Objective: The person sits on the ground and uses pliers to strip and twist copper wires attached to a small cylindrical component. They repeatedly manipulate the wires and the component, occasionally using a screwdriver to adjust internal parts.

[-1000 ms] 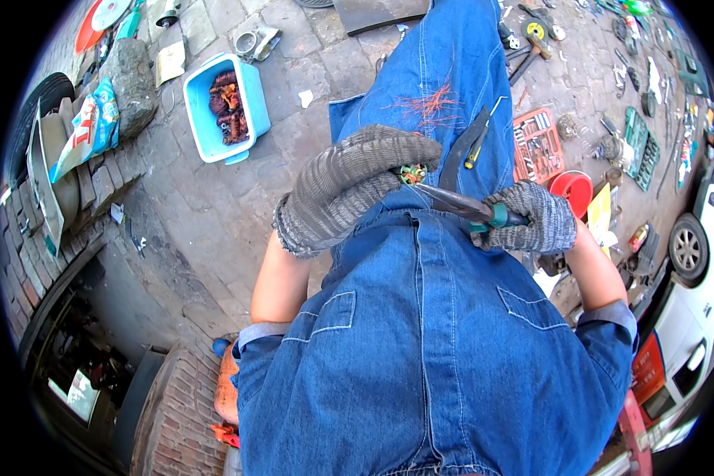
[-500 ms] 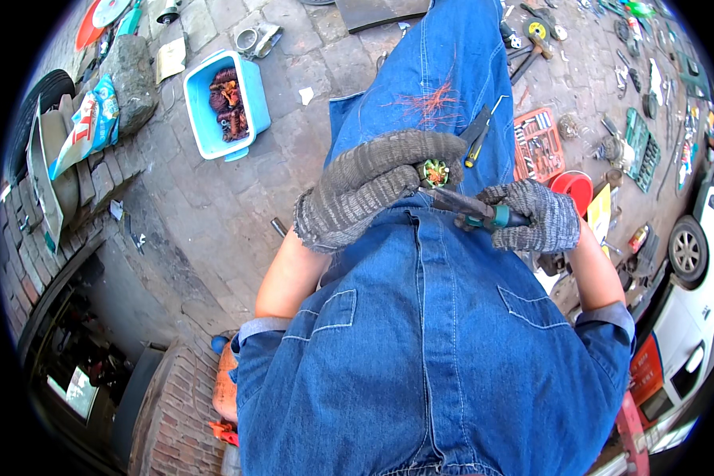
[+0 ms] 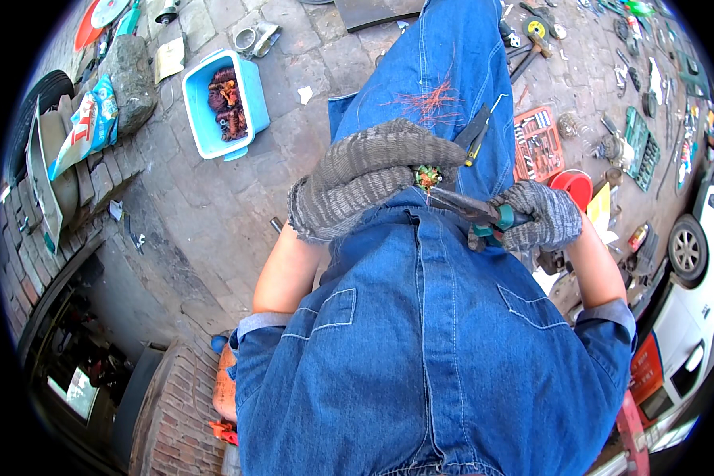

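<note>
My left hand, in a grey knitted glove, is closed around a small round part with green edging and copper-coloured wire at its end. Most of that part is hidden in the glove. In my right hand, gloved alike, are pliers with dark jaws and green handles. Their tips lie right beside the wire end; whether they grip a strand I cannot tell. Loose copper wires are spread on my blue denim lap. A thin hooked tool with a yellow handle lies there against a dark flat blade.
To the left on the paving stands a light blue tub with copper coils inside. On the right are a red socket set, a red bowl, a hammer and scattered tools. Beyond them is a white car.
The wire end of the part has tilted down, and its wires look more ruffled. The pliers have turned slightly, with their tips still by it. My left hand has shifted slightly left.
</note>
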### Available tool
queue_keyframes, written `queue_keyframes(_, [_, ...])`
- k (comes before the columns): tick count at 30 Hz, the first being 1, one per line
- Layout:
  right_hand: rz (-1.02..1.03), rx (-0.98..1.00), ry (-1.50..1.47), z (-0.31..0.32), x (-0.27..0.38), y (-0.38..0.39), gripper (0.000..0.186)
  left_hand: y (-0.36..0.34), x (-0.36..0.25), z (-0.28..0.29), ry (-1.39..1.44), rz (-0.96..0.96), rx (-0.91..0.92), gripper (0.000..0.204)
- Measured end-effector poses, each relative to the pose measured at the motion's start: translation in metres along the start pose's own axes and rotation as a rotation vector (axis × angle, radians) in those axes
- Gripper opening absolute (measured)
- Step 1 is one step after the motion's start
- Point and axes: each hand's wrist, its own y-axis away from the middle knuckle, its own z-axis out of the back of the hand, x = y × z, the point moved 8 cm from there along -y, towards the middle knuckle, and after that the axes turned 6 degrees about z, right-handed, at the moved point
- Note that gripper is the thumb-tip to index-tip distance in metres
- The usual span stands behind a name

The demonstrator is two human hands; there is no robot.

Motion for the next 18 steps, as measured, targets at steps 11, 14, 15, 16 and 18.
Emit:
queue_keyframes(11, [0.089,0.031,-0.123,-0.002,0.003,-0.005,0.034,-0.001,-0.001,0.001,0.006,-0.012,-0.02,0.037])
queue_keyframes(14, [0.048,0.036,-0.141,-0.003,-0.019,-0.005,0.036,-0.002,-0.001,0.003,-0.027,-0.044,0.002,0.035])
queue_keyframes(15, [0.032,0.042,-0.153,-0.004,-0.024,-0.005,0.037,-0.003,-0.002,0.002,-0.023,-0.042,0.016,0.035])
queue_keyframes(16, [0.037,0.04,-0.17,-0.004,-0.024,-0.005,0.037,-0.004,-0.003,0.002,-0.018,-0.041,0.03,0.034])
queue_keyframes(18, [0.048,0.038,-0.204,-0.006,-0.023,-0.007,0.039,-0.006,-0.002,0.002,-0.059,-0.068,0.078,0.034])
